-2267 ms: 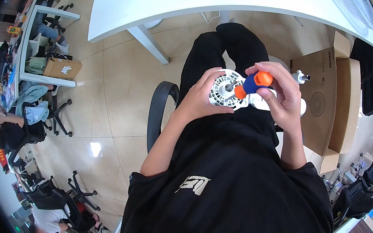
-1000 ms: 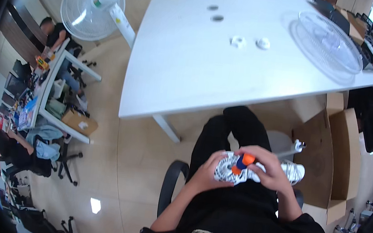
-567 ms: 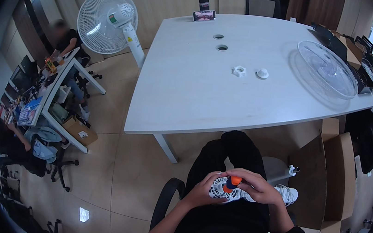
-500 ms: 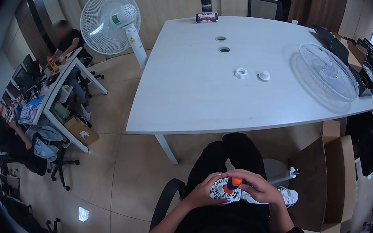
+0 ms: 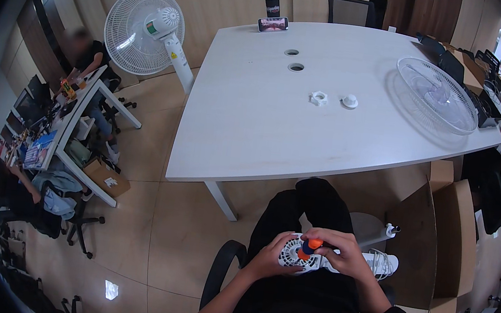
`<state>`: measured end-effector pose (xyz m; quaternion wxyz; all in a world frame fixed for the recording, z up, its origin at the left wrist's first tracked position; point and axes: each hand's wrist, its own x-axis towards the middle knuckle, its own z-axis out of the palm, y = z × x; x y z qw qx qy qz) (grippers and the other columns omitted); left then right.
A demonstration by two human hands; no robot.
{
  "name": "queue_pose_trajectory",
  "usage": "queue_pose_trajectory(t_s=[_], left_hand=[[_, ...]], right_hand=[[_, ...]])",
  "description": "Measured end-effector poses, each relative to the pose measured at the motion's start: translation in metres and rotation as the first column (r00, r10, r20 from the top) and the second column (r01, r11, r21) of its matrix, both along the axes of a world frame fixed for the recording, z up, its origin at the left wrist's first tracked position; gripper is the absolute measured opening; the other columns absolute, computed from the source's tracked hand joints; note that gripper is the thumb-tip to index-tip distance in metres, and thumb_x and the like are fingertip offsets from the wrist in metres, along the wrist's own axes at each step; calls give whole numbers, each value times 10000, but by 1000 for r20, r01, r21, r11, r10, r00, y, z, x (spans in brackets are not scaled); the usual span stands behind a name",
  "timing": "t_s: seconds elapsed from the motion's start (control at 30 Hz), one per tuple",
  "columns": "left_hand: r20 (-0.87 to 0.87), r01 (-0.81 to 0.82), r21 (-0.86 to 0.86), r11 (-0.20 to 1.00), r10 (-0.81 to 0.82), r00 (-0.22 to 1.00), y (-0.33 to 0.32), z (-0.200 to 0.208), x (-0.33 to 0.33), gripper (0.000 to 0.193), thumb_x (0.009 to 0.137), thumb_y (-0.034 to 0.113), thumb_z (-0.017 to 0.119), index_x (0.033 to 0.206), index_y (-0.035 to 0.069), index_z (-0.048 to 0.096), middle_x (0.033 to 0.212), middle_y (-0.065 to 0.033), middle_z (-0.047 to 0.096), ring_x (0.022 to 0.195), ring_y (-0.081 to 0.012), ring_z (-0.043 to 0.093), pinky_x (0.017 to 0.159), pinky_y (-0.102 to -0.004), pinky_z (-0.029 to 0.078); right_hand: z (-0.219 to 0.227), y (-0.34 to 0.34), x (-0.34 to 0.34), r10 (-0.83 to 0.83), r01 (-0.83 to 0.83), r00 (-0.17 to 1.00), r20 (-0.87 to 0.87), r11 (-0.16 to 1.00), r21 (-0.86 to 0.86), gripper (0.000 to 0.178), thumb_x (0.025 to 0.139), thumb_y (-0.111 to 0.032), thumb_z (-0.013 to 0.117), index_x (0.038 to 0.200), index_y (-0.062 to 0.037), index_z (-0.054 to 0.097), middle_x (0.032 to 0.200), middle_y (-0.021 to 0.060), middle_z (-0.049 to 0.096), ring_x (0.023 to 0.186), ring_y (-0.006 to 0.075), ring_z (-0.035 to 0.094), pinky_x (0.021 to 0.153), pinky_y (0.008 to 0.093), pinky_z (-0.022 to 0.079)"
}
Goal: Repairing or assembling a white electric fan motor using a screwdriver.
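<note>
In my lap lies a white fan motor housing [image 5: 289, 254], its round slotted back turned up. My left hand [image 5: 266, 260] is wrapped around its left side. Over the slots, my right hand [image 5: 345, 254] has its fingers closed on a stubby screwdriver [image 5: 310, 247] with an orange and dark blue handle. The handle leans over the housing, and its tip is hidden. On the white table [image 5: 235, 129] ahead lie a white ring nut [image 5: 318, 98], a small white domed cap [image 5: 349, 101] and a fan grille with clear blades [image 5: 438, 95].
An open cardboard box [image 5: 411, 251] stands on the floor to my right, beside a white fan base [image 5: 367, 228]. A standing fan [image 5: 145, 31] is left of the table. A phone [image 5: 273, 24] and black tumbler [image 5: 271, 4] stand at the far edge. Other people sit at both sides.
My right hand has lifted and re-gripped, its fingers now more bunched around the screwdriver's handle. The left hand keeps its hold on the housing. The whole view has shifted slightly.
</note>
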<state>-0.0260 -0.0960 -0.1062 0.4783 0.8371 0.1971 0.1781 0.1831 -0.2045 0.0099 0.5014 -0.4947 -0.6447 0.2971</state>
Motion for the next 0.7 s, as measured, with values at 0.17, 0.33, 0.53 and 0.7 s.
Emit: queue_pose_trajectory(t_s=[0.17,0.33,0.53,0.7], left_hand=[[-17,0,-6,1000,0,1000,0,-7,1,911,749,439,922,1455,58,492,1514,-166,485,1344,-359,577,1106,-430,500],[-115,-24,-97,995,13,993,0,3,0,948,717,397,946,1481,79,482,1556,-157,459,1406,-353,523,1163,-417,444],[-89,-13,-34,999,10,996,-1,-6,0,933,734,436,922,1480,99,476,1557,-149,449,1382,-367,545,1146,-449,472],[-119,-30,-63,998,22,993,-3,-1,0,915,731,411,928,1470,105,485,1553,-145,455,1388,-365,539,1154,-441,465]], right_hand=[[0,2,13,3,-23,974,-227,996,-86,333,927,-78,731,1241,23,689,1207,159,736,1149,301,716,979,400,577],[27,0,37,79,0,906,-417,983,185,367,926,-119,768,1247,13,648,1186,183,656,1133,329,698,991,443,571],[34,12,66,-222,373,856,-466,890,262,467,915,-210,819,1213,-47,500,1207,167,629,1172,328,671,1028,447,537],[36,36,84,-501,684,714,-490,647,335,337,975,-52,709,1264,-43,536,1296,183,656,1227,237,633,1063,339,483]])
